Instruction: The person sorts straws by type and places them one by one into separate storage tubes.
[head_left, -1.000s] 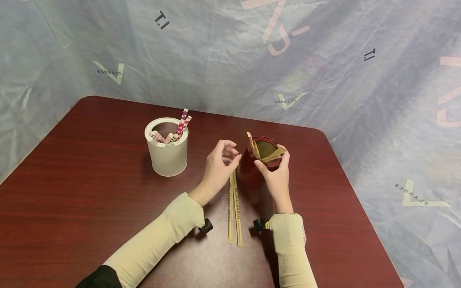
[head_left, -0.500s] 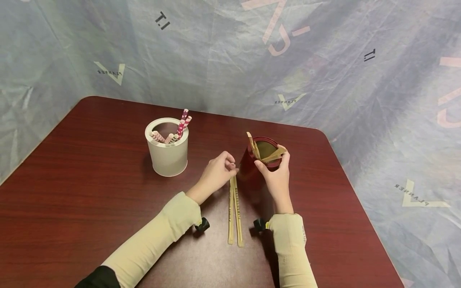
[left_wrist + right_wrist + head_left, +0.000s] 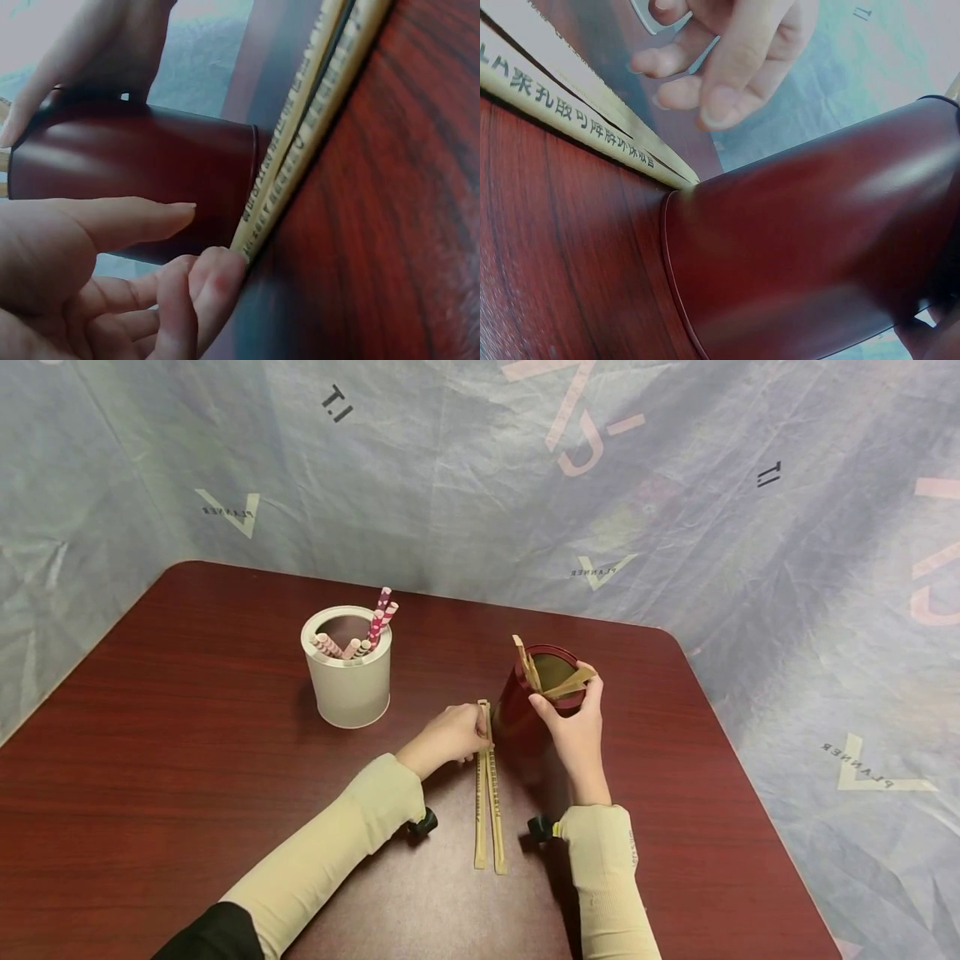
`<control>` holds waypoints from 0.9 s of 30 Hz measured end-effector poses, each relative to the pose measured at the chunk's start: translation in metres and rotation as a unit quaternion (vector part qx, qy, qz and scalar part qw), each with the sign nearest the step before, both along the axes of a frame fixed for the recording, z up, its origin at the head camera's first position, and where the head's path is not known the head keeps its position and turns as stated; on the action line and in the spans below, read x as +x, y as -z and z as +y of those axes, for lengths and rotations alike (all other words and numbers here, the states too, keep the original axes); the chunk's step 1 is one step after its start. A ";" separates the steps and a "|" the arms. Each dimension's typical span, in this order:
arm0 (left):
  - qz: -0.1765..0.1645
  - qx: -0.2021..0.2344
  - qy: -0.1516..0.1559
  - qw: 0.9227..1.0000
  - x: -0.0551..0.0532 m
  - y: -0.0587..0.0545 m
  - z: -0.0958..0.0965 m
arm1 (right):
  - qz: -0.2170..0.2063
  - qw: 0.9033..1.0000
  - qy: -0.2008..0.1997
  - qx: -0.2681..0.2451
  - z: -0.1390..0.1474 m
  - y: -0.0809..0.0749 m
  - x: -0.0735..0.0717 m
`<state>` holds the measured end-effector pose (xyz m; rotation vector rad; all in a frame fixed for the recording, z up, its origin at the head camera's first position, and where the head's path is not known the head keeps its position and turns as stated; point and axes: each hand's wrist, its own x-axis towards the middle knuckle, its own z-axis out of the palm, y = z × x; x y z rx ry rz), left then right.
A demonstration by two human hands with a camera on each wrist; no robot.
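Two paper-wrapped straws [image 3: 481, 827] lie side by side on the table, their printing legible in the right wrist view. My left hand [image 3: 450, 732] is low at their far part; in the left wrist view its fingertips meet the wrappers [image 3: 289, 154] while the thumb stands apart. A dark red canister [image 3: 521, 714] stands upright just right of the straws. With my right hand [image 3: 579, 727] I grip its rim, thumb on the near side and fingers at the right. More wrapped straws [image 3: 527, 664] lean inside the canister, spread to both sides.
A white canister [image 3: 348, 693] stands to the left, holding several patterned paper straws [image 3: 377, 622]. The dark red-brown table [image 3: 187, 760] ends at a grey printed curtain [image 3: 450, 485] behind it. Black wrist cameras [image 3: 540, 828] sit near the sleeves.
My left hand has come down from beside the canister onto the lying straws and toward me, uncovering their far ends. The right hand and both canisters have stayed put.
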<state>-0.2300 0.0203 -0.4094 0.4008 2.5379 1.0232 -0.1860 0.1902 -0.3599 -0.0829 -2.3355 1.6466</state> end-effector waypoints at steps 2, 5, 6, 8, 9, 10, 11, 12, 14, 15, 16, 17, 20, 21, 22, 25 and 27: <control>0.000 -0.007 0.003 1.000 -0.001 0.001 0.000 | -0.001 1.000 0.000 0.000 0.000 0.000 0.000; 0.006 -0.013 0.005 1.000 -0.003 0.003 0.001 | 0.001 1.000 0.000 0.000 0.000 0.000 0.000; 0.008 -0.015 0.006 1.000 -0.003 0.004 0.001 | 0.002 1.000 -0.001 0.000 0.000 0.000 0.000; 0.012 -0.017 0.006 1.000 -0.004 0.005 0.002 | 0.005 1.000 -0.002 0.002 0.000 0.000 0.000; 0.013 -0.018 0.005 1.000 -0.004 0.005 0.002 | 0.005 1.000 -0.002 0.002 0.000 0.000 0.000; 0.013 -0.019 0.004 1.000 -0.004 0.006 0.002 | 0.005 1.000 -0.002 0.002 0.000 0.000 0.000; 0.012 -0.021 0.004 1.000 -0.004 0.006 0.003 | 0.005 1.000 -0.002 0.002 0.000 0.000 0.000; 0.014 -0.023 0.004 1.000 -0.004 0.007 0.003 | 0.004 1.000 -0.001 0.002 0.000 0.000 0.000; 0.022 -0.016 0.007 1.000 -0.003 0.008 0.003 | 0.003 1.000 0.000 0.003 0.000 -0.001 0.000; 0.026 -0.014 0.009 1.000 -0.003 0.008 0.003 | 0.002 1.000 0.001 0.003 0.000 -0.001 0.000; 0.030 -0.012 0.011 0.999 -0.002 0.008 0.003 | 0.001 1.000 0.001 0.004 0.000 -0.001 0.001; 0.036 -0.009 0.015 0.999 -0.002 0.008 0.003 | 0.002 1.000 0.002 0.004 0.000 -0.001 0.001; 0.051 -0.003 0.020 0.999 -0.002 0.009 0.003 | 0.004 1.000 0.000 0.008 -0.001 -0.001 0.001; 0.052 -0.005 0.019 0.998 -0.002 0.010 0.003 | 0.005 1.000 -0.001 0.008 -0.001 -0.001 0.001; 0.055 -0.006 0.019 0.998 -0.002 0.010 0.003 | 0.006 1.000 -0.001 0.008 -0.001 -0.001 0.000; 0.054 -0.012 0.015 0.998 -0.002 0.010 0.004 | 0.007 1.000 -0.002 0.007 -0.001 0.000 0.000; 0.051 -0.013 0.008 0.999 -0.001 0.010 0.004 | 0.009 1.000 -0.002 0.006 0.000 0.000 0.000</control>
